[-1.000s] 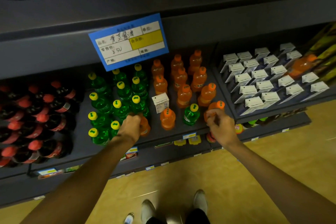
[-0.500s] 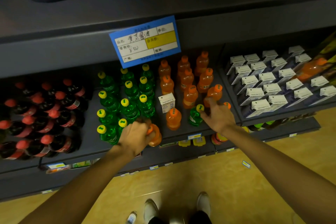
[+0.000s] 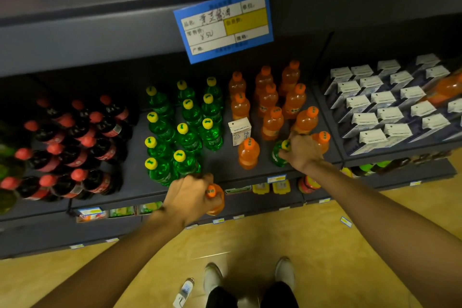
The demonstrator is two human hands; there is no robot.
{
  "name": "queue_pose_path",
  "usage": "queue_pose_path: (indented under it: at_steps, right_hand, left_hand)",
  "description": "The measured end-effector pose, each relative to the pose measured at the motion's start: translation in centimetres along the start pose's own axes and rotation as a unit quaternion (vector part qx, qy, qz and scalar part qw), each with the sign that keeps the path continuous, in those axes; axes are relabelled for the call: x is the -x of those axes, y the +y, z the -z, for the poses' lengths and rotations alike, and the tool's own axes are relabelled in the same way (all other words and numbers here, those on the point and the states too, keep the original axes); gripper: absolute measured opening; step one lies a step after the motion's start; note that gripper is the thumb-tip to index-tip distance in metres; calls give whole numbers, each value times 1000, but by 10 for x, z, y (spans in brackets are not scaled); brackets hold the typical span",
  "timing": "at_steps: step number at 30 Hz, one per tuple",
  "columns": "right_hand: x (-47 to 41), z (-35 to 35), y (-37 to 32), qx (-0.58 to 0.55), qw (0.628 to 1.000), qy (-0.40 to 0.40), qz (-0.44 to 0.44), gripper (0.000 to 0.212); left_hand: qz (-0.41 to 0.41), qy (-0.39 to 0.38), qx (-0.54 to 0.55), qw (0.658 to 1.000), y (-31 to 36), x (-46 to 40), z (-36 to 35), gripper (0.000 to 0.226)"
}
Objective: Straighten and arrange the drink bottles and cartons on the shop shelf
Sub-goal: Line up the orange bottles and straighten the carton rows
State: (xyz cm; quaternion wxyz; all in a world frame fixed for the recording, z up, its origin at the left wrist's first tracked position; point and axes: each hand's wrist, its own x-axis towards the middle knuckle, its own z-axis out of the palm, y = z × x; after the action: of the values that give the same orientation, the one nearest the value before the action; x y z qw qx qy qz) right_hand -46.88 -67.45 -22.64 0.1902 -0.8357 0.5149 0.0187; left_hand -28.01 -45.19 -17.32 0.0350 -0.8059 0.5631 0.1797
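— What's on that grey metal shelf (image 3: 220, 157)?

— Clear plastic bottles in blocks: dark cola bottles (image 3: 75, 147) with red caps on the left, green bottles (image 3: 185, 127) with yellow caps, then orange bottles (image 3: 270, 105). White cartons (image 3: 390, 105) fill the next bay, and one stray carton (image 3: 239, 130) stands among the orange ones.

— And the hands?

— The left hand (image 3: 190, 197) grips an orange bottle (image 3: 214, 199) by its neck at the shelf's front edge, long axis roughly upright, cap towards the ceiling. The right hand (image 3: 301, 151) curls around a stray green bottle (image 3: 279, 154) in the orange block's front row, upright too, yellow cap showing.

— Anything else?

— A blue price card (image 3: 223, 24) hangs from the shelf above.
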Motion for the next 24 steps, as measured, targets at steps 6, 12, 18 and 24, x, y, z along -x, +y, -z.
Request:
queue_pose_path:
  at_steps: [6,12,18,24]
  right_hand:
    - [36,-4,1,-84,995,47,24,36]
    - [58,-2,-28,-92,992,14,85,33]
    - [64,-16,-78,-142,983,11,113,32]
    - [49,-35,-129,-172,976,24,130,26]
  left_hand:
    - [2,-6,-3,1000,-5,10,-6,38]
    - [2,-3,-8,1000,-2,22,-8,37]
    - [7,-8,14,1000,-13,36,-7,36]
    - [16,-17,5,1000,-30,49,-8,41]
